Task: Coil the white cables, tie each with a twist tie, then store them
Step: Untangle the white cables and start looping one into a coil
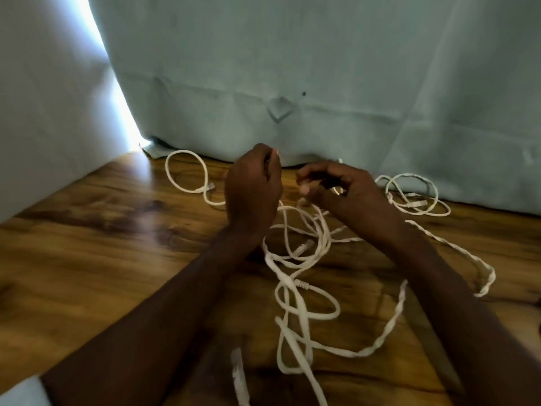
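Observation:
Several white cables lie tangled [298, 259] on the wooden table [102, 259], just below my hands. One more white cable makes a loop [187, 171] at the back left. A small coil [415, 194] sits at the back right. A twisted white cable [395, 317] runs down the right side. My left hand [251, 191] is raised above the tangle with fingers curled, pinching a thin dark piece that looks like a twist tie [267, 162]. My right hand [345, 194], close beside it, curls its fingers around a dark piece as well; blur hides whether it is the same one.
A pale green curtain [322, 83] hangs along the table's far edge, with a bright gap [117, 92] at its left. A flat white strip [238, 373] lies near the front edge. A pale cloth corner [20, 391] shows at the bottom left.

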Demonstrator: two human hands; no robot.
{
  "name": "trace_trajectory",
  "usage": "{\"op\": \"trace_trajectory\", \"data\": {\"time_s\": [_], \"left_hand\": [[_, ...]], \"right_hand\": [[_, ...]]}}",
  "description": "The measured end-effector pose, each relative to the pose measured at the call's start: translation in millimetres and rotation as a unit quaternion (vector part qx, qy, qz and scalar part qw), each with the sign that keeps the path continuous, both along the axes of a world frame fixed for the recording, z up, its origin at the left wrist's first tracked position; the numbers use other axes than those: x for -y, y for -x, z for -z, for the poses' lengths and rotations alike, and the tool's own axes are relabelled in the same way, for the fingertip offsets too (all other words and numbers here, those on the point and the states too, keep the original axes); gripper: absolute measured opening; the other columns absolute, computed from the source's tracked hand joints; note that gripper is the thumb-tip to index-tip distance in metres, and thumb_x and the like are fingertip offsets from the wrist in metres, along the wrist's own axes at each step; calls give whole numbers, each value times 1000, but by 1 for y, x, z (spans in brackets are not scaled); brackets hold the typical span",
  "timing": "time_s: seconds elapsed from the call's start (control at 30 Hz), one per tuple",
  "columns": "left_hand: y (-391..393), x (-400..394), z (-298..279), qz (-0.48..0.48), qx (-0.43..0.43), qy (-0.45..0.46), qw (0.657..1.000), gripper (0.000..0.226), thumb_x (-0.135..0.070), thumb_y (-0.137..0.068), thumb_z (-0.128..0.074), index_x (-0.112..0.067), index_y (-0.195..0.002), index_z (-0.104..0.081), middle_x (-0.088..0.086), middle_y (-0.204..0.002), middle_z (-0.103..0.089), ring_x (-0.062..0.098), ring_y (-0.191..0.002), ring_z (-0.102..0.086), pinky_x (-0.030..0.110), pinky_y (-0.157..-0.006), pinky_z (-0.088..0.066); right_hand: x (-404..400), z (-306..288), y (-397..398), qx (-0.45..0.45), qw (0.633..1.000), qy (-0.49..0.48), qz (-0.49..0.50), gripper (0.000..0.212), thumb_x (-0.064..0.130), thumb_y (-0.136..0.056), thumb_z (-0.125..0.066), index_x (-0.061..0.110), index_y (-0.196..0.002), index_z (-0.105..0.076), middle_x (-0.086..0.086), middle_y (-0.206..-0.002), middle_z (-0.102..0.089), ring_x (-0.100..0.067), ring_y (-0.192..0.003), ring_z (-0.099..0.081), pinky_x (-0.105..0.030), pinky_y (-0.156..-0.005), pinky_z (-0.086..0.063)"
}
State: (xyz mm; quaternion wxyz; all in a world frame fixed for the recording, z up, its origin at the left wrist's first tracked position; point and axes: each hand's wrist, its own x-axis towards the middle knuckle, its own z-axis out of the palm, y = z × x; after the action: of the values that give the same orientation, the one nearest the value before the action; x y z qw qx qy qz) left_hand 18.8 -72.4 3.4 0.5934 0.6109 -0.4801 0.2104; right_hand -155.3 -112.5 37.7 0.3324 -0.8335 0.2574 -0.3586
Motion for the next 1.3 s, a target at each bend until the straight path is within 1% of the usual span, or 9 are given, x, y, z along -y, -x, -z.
{"op": "trace_trajectory", "data": {"time_s": [0.1,0.3,0.43,0.57,0.77,0.9,1.0,1.17,1.3], "left_hand": [[-4,-3,-6,80,-60,59,993,20,-17,-106,-56,-6,-93,-67,0,-72,-61,13,-63,-56,36,-57,-46],[-9,-2,-9,124,-112,77,983,16,-18,-104,-59,-6,-99,-70,0,-77,-65,16,-68,-62,39,-63,-52],[-4,-4,-2,155,5,-14,988,19,-28,-102,-64,-11,-109,-67,-2,-78,-66,11,-69,-63,24,-61,-47],[-17,-1,3,156,29,-150,976,43,-60,-99,-54,-21,-96,-74,-7,-80,-70,11,-76,-66,39,-67,-53],[-31,-4,5,-9,188,-149,971,16,-30,-96,-61,-21,-93,-74,-1,-89,-69,22,-89,-64,39,-90,-35],[-43,-17,-2,-122,142,-92,978,20,-34,-103,-54,-24,-101,-71,-1,-98,-68,22,-95,-63,43,-97,-38],[-51,-14,-4,44,-82,-42,995,38,-38,-108,-49,-16,-84,-69,2,-65,-63,24,-61,-61,37,-63,-49],[-38,-10,-14,282,-433,-91,852,38,-22,-100,-62,-12,-63,-65,1,-44,-38,19,-43,-38,29,-52,-34],[-30,-11,-11,190,-380,-122,897,37,-19,-92,-67,-14,-56,-59,0,-42,-43,18,-38,-40,30,-50,-34]], "right_hand": [[13,-7,-18,-110,993,-16,-50,32,20,-87,-82,23,-118,-74,11,-109,-76,-3,-100,-70,-22,-89,-56],[18,10,-31,-26,995,43,-89,18,4,-93,-73,8,-110,-77,-8,-95,-78,-20,-89,-75,-29,-82,-60],[25,19,-20,79,995,55,6,15,3,-97,-66,15,-101,-74,-4,-90,-75,-14,-81,-71,-23,-72,-53],[22,6,-8,175,981,56,69,14,4,-96,-67,8,-106,-77,3,-96,-77,-3,-90,-71,-14,-79,-52],[25,-4,3,279,952,25,121,17,4,-99,-63,10,-109,-75,-3,-90,-72,-16,-80,-70,-26,-73,-58],[31,-12,19,357,919,-100,135,18,5,-104,-55,5,-114,-70,-3,-78,-64,-18,-62,-67,-33,-56,-58],[44,-12,31,381,897,-145,169,19,5,-102,-57,3,-116,-70,4,-69,-65,-15,-54,-62,-30,-52,-52],[57,2,43,-12,947,151,285,24,15,-93,-67,27,-113,-70,2,-113,-67,-21,-98,-67,-42,-83,-55],[46,-1,33,-247,939,127,204,61,13,-80,-75,26,-138,-60,-7,-142,-52,-31,-131,-49,-49,-105,-46]]}}
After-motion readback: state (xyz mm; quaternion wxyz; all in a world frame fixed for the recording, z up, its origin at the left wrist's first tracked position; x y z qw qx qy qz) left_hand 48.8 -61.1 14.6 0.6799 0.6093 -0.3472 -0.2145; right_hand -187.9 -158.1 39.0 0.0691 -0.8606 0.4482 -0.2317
